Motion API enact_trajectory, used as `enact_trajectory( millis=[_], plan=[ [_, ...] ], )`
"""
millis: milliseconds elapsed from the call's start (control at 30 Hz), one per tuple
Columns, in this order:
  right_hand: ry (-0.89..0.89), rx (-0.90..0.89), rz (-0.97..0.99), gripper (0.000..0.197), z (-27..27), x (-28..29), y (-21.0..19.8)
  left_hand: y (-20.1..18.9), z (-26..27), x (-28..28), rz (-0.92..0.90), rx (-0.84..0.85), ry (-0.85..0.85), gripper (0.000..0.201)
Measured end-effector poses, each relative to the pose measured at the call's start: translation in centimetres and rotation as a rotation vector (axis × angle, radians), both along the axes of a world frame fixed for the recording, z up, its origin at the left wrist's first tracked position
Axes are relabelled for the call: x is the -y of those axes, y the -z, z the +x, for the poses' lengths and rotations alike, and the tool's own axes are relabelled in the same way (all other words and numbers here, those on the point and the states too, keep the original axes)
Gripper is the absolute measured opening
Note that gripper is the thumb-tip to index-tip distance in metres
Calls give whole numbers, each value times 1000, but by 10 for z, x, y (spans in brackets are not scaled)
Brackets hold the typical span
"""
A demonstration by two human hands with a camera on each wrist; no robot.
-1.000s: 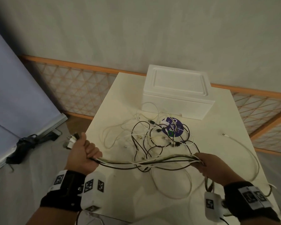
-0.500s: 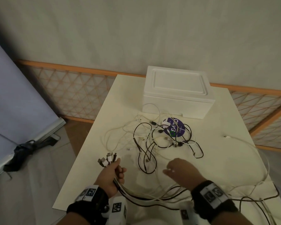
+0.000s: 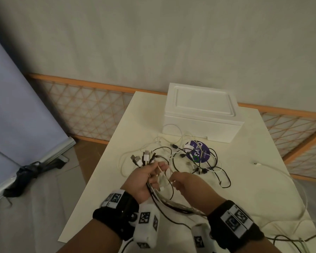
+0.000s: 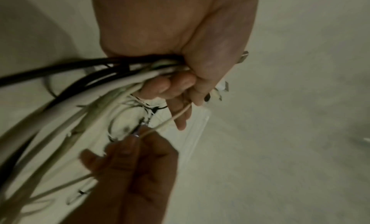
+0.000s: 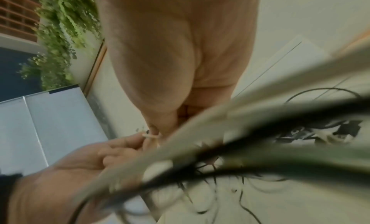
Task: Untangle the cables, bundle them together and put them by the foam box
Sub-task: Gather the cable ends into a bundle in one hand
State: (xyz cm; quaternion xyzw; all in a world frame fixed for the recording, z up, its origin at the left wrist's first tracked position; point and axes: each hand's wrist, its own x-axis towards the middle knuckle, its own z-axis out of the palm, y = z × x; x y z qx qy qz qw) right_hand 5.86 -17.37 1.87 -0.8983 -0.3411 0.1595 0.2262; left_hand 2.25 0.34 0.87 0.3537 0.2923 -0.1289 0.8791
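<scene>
At frame centre the left hand [image 3: 144,177] gripped a bundle of cables [image 3: 169,201], plugs fanning above its fist. The right hand [image 3: 187,182] pinched a thin tie [image 4: 176,116] beside it. Loose cables [image 3: 199,161] lay before the foam box [image 3: 202,114], upper right.

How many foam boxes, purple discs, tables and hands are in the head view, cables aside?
Foam box: 1
Purple disc: 1
Table: 1
Hands: 2, left hand gripping the cable bundle, right hand pinching a thin white cable
Total: 5
</scene>
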Motion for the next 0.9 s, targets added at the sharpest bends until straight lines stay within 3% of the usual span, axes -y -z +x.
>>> enact_trajectory(
  millis=[100,233,433,500,633,767,900],
  plan=[
    [65,-6,-10,27,2,19,3,-14,15,-4,5,43,-72,23],
    [81,-23,-102,10,1,54,10,-26,37,-5,22,61,-115,22],
    [-56,-96,-365,16,10,69,17,-19,50,24,186,8,-125,14],
    [-37,-66,-293,22,17,65,9,-18,49,29,222,-20,-147,11],
    [-9,-104,76,44,23,31,-23,-12,39,45,261,-62,-141,15],
    [83,-155,286,23,28,2,-30,-14,32,54,224,-58,-225,14],
    [-22,-145,241,19,31,21,-26,-21,38,33,155,-71,-354,16]
  ],
)
